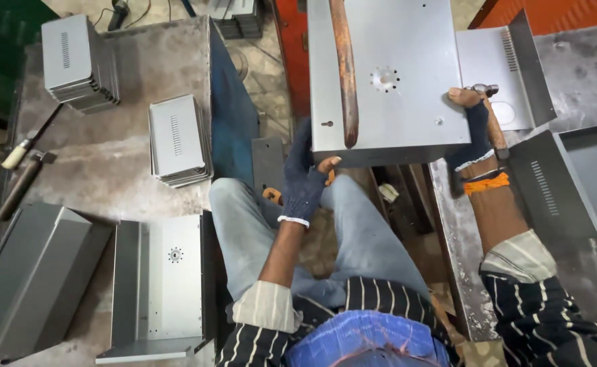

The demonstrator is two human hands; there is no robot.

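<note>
A seated worker's gloved left hand (303, 182) grips the near edge of a grey sheet-metal panel (407, 61) at twelve o'clock, steadying it beneath a rusty bar (344, 75); the right hand (476, 126), at two o'clock, clasps a hammer (492, 115).

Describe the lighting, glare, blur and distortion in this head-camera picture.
Head view: soft, even light, shadows faint under the sheet-metal panel. Mild sheen, no harsh glare, on the panel and the stacked metal covers. Wide-angle lens bends the table edges outward. The left hand and right hand are fairly sharp; the blue fabric at the bottom, nearest the lens, is smeared and out of focus.
</note>
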